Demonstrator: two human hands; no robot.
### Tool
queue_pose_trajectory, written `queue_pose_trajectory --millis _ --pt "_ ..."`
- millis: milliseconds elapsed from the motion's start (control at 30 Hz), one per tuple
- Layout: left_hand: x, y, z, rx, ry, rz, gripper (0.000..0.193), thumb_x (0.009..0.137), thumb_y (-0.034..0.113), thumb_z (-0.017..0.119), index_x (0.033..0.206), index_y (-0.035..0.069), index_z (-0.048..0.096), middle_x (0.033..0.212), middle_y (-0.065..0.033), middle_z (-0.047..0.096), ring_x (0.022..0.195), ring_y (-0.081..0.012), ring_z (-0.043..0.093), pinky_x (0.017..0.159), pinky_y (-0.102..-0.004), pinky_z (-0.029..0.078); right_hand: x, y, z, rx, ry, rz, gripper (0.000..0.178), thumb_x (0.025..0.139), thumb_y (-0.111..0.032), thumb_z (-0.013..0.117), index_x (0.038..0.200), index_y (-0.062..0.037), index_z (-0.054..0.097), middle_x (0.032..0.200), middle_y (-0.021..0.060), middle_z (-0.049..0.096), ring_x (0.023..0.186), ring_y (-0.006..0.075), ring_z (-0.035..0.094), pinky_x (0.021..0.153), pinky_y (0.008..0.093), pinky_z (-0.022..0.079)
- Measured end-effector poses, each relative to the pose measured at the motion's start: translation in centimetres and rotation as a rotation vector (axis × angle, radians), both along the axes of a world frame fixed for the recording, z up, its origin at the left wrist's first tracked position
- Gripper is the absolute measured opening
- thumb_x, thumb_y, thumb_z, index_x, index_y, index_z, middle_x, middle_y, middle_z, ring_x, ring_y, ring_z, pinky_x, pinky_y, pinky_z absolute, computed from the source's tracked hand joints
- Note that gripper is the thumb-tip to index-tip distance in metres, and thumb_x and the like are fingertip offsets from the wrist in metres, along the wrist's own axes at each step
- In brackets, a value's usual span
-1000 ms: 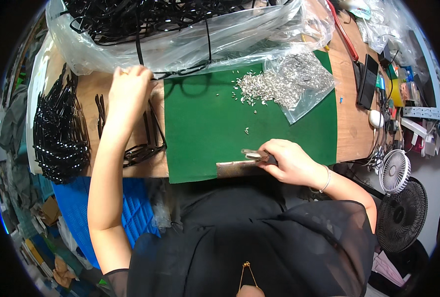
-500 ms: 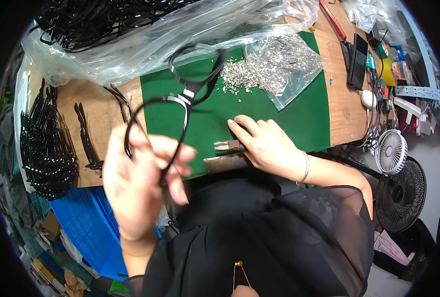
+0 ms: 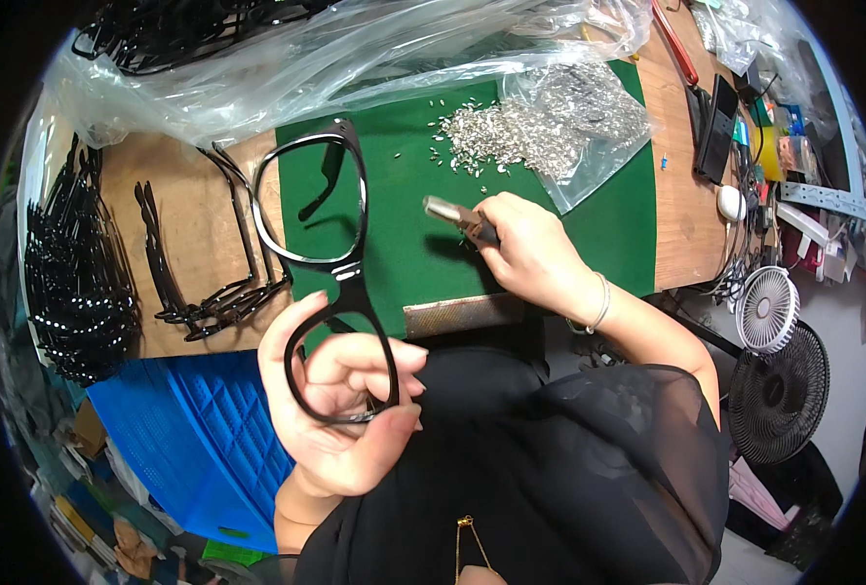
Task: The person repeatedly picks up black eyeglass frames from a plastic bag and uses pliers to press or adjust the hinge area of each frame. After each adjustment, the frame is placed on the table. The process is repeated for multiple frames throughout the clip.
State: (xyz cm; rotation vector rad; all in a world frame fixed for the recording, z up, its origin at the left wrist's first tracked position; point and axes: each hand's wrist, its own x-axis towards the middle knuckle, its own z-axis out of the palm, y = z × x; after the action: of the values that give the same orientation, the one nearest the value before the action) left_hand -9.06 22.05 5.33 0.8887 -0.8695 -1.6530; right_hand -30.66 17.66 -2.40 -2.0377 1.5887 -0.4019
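Note:
My left hand [image 3: 321,448] is closed around the near rim of a black eyeglass frame [image 3: 348,285], which stands tilted above the mat. No lenses can be made out in it, and one folded temple [image 3: 330,180] shows through the far rim. My right hand [image 3: 535,244] grips a pair of pliers [image 3: 460,216] with dark, worn handles; the bright metal jaws point left toward the frame, apart from it. Beyond the right hand, a heap of tiny silvery metal pieces [image 3: 491,141] lies on the green mat [image 3: 399,249], partly inside a clear plastic bag [image 3: 589,175].
Several black eyeglass frames [image 3: 223,312] lie left on the wooden table [image 3: 189,166], beside a dense bundle of black glossy parts [image 3: 77,283]. A large plastic sheet [image 3: 199,93] spans the back. A metal strip [image 3: 464,315] edges the mat; a blue crate [image 3: 194,429] stands below left.
My left hand has moved right and nearer my body, turning the eyeglass frame more upright. My right hand has raised the pliers from the near edge and moved them farther over the mat.

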Motion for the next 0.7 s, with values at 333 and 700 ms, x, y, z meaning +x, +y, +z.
queue_pose_trajectory --millis 333,700 --pt "-2.2 -0.7 -2.2 -0.216 -0.177 -0.138 0.100 0.066 -0.009 0.065 0.137 0.006 -0.003 0.108 -0.0188 0.051 0.072 -0.0106 0.056 0.069 -0.0235 0.048 0.7 -0.4 0.4 -0.039 -0.030 0.008 0.018 0.072 -0.011 0.062 0.083 -0.0020 0.050 0.076 0.0127 0.052 0.073 0.0307 0.053 0.061 0.0380 0.041" --pt "-6.4 -0.8 -2.7 -0.407 -0.511 -0.009 0.089 0.067 -0.013 0.063 0.135 -0.003 0.007 0.115 -0.0193 0.049 0.078 -0.0171 0.059 0.073 -0.0250 0.050 0.2 4.0 7.5 0.209 -0.721 -0.199 0.012 0.078 -0.003 0.062 0.086 0.0005 0.053 0.074 0.0069 0.054 0.066 0.0113 0.054 0.060 0.0246 0.045"
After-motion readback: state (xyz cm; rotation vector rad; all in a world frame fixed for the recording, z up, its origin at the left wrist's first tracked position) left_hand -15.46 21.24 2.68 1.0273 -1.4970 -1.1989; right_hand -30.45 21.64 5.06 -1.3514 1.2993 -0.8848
